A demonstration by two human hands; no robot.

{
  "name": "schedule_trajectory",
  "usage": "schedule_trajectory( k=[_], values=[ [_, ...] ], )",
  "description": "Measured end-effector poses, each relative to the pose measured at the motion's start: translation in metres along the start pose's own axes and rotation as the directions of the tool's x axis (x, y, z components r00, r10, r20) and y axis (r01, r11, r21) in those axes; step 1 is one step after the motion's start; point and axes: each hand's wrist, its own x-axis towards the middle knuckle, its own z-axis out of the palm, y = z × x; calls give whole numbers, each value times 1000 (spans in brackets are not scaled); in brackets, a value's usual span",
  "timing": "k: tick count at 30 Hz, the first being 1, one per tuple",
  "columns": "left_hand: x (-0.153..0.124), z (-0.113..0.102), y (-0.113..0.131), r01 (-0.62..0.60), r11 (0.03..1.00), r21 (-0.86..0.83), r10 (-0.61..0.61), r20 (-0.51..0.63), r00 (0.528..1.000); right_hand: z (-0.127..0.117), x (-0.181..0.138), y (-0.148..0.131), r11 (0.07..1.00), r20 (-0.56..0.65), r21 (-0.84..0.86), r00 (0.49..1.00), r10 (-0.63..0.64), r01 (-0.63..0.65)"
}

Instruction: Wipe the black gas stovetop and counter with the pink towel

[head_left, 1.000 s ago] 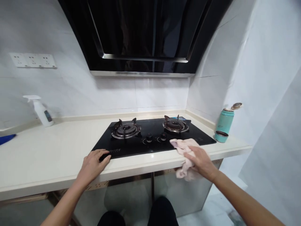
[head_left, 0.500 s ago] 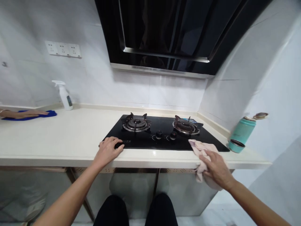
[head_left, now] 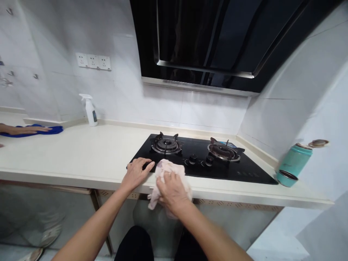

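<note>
My right hand [head_left: 173, 190] grips a pale pink cloth [head_left: 178, 170] and presses it on the front edge of the counter and the black glass gas stove [head_left: 199, 172]. Part of the cloth hangs over the counter edge. My left hand [head_left: 137, 173] rests on the stove's front left corner, thumb apart from the fingers, holding nothing. Two burners stand on the stove, the left burner [head_left: 166, 145] and the right burner [head_left: 223, 150]. Between them at the front are two black knobs, the left knob [head_left: 193, 158] and the right knob [head_left: 209, 160].
A white spray bottle [head_left: 91, 113] stands by the wall. At far left another person's hand [head_left: 29, 129] lies on a blue cloth [head_left: 56, 129]. An open turquoise flask [head_left: 295, 159] and its cup [head_left: 287, 178] stand right of the stove. A black range hood [head_left: 201, 43] hangs above.
My right hand has swept the pink cloth left along the counter's front edge, close to my left hand. My left hand stays at the stove corner. The view has turned slightly left.
</note>
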Motion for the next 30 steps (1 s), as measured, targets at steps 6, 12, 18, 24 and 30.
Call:
schedule_trajectory(
  k=[6,12,18,24,30],
  values=[
    [0,-4,-7,14,996,-83,-16,-24,1000,10,38,-40,994,-91,85,994,-56,64],
    [-1,-9,-10,-38,998,-40,38,0,999,17,-20,11,992,-224,120,974,-22,50],
    [-1,-7,-6,-37,999,-12,37,-6,999,6,-143,106,971,-339,201,921,193,-129],
    [-4,-5,-5,-29,999,18,30,-35,999,-12,-247,177,771,-268,558,814,516,-305],
    [-2,-5,-5,-48,998,47,49,-17,999,-57,-315,187,420,-68,631,492,868,-652]
  ],
)
